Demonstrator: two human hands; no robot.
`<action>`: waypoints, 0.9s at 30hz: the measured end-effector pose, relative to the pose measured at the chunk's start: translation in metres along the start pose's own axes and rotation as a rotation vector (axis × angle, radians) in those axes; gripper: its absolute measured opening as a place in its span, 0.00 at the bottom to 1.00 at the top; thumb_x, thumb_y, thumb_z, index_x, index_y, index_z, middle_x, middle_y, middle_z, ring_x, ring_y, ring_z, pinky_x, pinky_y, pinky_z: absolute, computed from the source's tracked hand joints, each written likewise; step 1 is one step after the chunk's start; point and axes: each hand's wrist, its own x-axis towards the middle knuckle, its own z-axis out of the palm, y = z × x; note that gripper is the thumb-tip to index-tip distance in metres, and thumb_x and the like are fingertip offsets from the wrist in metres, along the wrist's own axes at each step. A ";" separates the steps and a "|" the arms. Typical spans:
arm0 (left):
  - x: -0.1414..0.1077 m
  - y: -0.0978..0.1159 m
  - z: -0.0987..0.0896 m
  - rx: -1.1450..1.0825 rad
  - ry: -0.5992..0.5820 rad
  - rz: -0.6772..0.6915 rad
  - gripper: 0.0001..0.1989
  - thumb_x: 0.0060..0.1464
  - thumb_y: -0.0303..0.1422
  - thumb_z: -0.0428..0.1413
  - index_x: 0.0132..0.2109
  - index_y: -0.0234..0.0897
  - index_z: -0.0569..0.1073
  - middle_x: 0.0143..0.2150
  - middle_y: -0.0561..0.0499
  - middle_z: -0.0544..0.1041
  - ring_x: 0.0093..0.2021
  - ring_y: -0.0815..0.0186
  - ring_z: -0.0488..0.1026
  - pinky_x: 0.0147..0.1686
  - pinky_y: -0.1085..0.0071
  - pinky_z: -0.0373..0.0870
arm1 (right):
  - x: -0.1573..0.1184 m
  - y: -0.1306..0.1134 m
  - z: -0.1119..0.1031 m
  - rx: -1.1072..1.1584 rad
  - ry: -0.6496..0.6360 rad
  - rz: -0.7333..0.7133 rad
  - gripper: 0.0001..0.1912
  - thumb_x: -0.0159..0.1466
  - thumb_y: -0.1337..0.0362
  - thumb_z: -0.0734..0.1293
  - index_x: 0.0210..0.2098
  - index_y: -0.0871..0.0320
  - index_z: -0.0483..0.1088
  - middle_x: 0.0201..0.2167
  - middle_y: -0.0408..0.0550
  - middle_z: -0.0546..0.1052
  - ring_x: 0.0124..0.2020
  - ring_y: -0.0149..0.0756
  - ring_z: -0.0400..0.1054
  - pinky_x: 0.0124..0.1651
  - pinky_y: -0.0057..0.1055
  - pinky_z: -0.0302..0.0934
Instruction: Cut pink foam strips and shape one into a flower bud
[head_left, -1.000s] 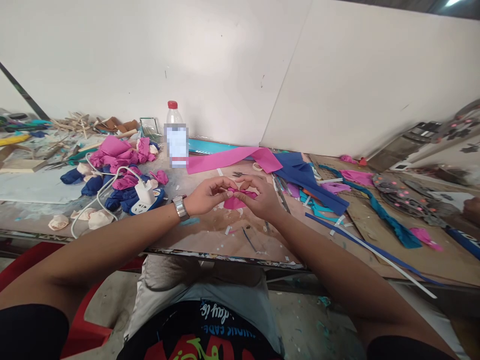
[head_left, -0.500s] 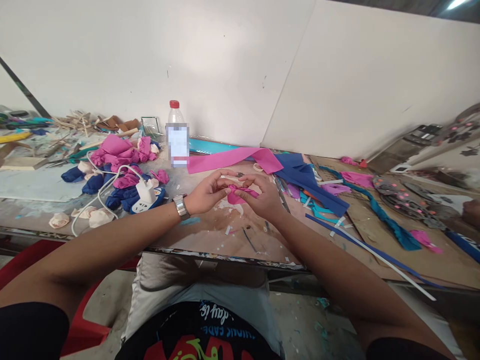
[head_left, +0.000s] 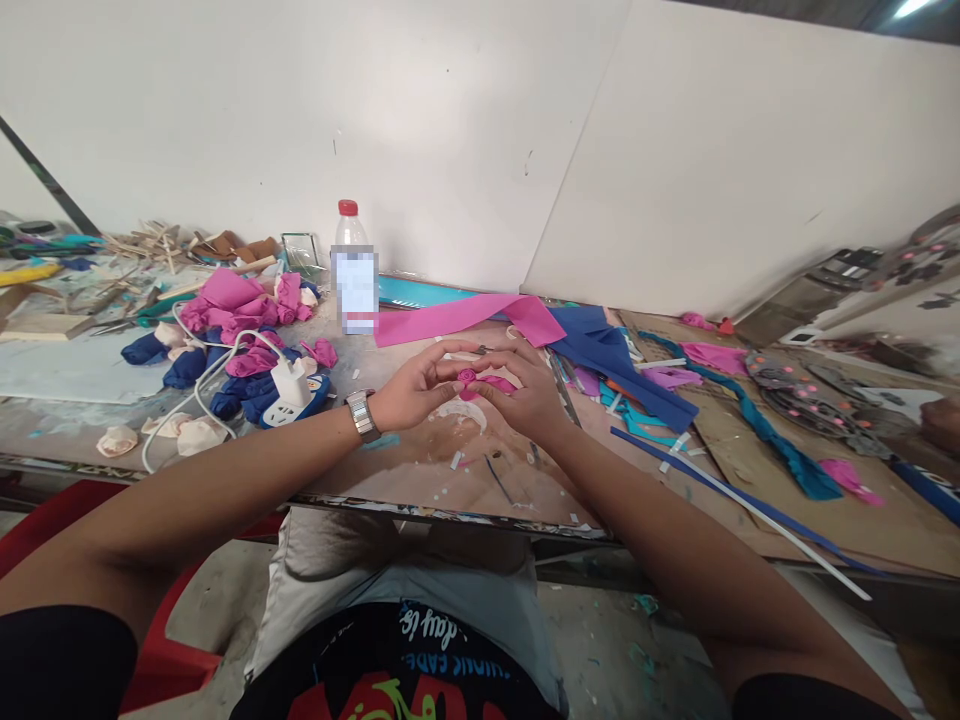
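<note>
Far left of the table (head_left: 420, 470): cream foam rosettes (head_left: 180, 432), a white power strip (head_left: 289, 385) with its cable, and a pile of pink and navy rolled foam pieces (head_left: 232, 320). A clear bottle with a red cap (head_left: 352, 270) stands upright near the wall. Left hand (head_left: 412, 385), wristwatch (head_left: 361, 414) on the wrist, is curled with fingertips pinched on the left end of a small pink foam strip (head_left: 480, 381). The strip sits just above the table at centre, between both hands, partly rolled into a tight coil at its left end; its long axis runs left-right, the loose tail pointing right. Right hand (head_left: 529, 395) is curled too, thumb and fingers closed on the strip's right part. Behind the hands lies a long pink foam sheet (head_left: 465, 315), flat. Right of it a blue foam sheet (head_left: 615, 365), teal scraps (head_left: 780, 450), a thin white strip (head_left: 757, 510) angled toward the near edge. Far right edge: another person's hand (head_left: 941, 420), grip unclear.
</note>
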 end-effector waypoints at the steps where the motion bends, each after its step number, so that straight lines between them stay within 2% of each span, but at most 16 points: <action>1: 0.000 0.000 0.000 -0.002 -0.004 0.004 0.27 0.62 0.37 0.62 0.65 0.43 0.64 0.61 0.39 0.75 0.59 0.57 0.75 0.54 0.62 0.70 | 0.000 0.001 0.000 -0.004 0.005 0.003 0.12 0.62 0.52 0.75 0.40 0.51 0.77 0.38 0.47 0.79 0.44 0.44 0.73 0.53 0.46 0.66; 6: 0.000 -0.002 0.000 0.040 -0.025 0.034 0.27 0.64 0.37 0.59 0.67 0.43 0.64 0.64 0.37 0.73 0.61 0.55 0.75 0.57 0.60 0.70 | -0.002 0.002 0.001 -0.005 0.014 -0.001 0.12 0.62 0.52 0.75 0.39 0.51 0.76 0.39 0.47 0.78 0.43 0.44 0.73 0.52 0.46 0.66; 12: 0.001 -0.004 -0.003 0.148 -0.057 0.085 0.28 0.66 0.39 0.56 0.71 0.48 0.62 0.72 0.42 0.64 0.71 0.52 0.62 0.68 0.52 0.59 | -0.002 0.001 0.001 -0.017 -0.023 0.002 0.13 0.63 0.50 0.74 0.39 0.52 0.77 0.41 0.49 0.79 0.47 0.45 0.73 0.55 0.46 0.64; 15: 0.001 -0.005 -0.004 0.215 -0.049 0.118 0.27 0.67 0.39 0.54 0.70 0.48 0.62 0.73 0.43 0.61 0.72 0.54 0.60 0.71 0.54 0.55 | -0.002 0.001 0.002 -0.018 -0.026 0.014 0.14 0.63 0.49 0.74 0.40 0.52 0.77 0.41 0.48 0.80 0.46 0.45 0.73 0.53 0.45 0.65; 18: 0.001 -0.004 -0.003 0.237 -0.041 0.132 0.26 0.68 0.39 0.53 0.70 0.47 0.63 0.73 0.43 0.61 0.72 0.55 0.59 0.70 0.57 0.56 | -0.002 0.000 0.002 -0.013 -0.022 0.000 0.13 0.63 0.50 0.74 0.38 0.52 0.76 0.39 0.48 0.80 0.45 0.45 0.73 0.52 0.44 0.64; 21: 0.001 -0.004 -0.003 0.294 0.053 0.132 0.23 0.67 0.39 0.55 0.66 0.44 0.67 0.70 0.41 0.66 0.70 0.55 0.64 0.65 0.57 0.63 | -0.003 -0.001 0.002 -0.007 -0.011 0.009 0.13 0.63 0.51 0.74 0.38 0.52 0.75 0.38 0.47 0.80 0.44 0.44 0.74 0.52 0.44 0.64; 24: 0.001 -0.004 -0.004 0.430 0.182 0.130 0.19 0.64 0.40 0.59 0.58 0.39 0.73 0.61 0.39 0.75 0.61 0.55 0.72 0.57 0.58 0.68 | -0.003 -0.002 0.001 -0.009 0.018 0.040 0.13 0.64 0.50 0.73 0.38 0.52 0.74 0.38 0.47 0.80 0.44 0.44 0.74 0.53 0.45 0.64; 27: 0.001 -0.002 -0.005 0.503 0.173 0.124 0.17 0.62 0.39 0.60 0.55 0.38 0.75 0.57 0.41 0.78 0.57 0.57 0.74 0.56 0.59 0.68 | -0.003 -0.002 0.001 -0.010 0.041 0.049 0.14 0.63 0.48 0.73 0.37 0.52 0.74 0.37 0.47 0.80 0.43 0.44 0.74 0.54 0.46 0.64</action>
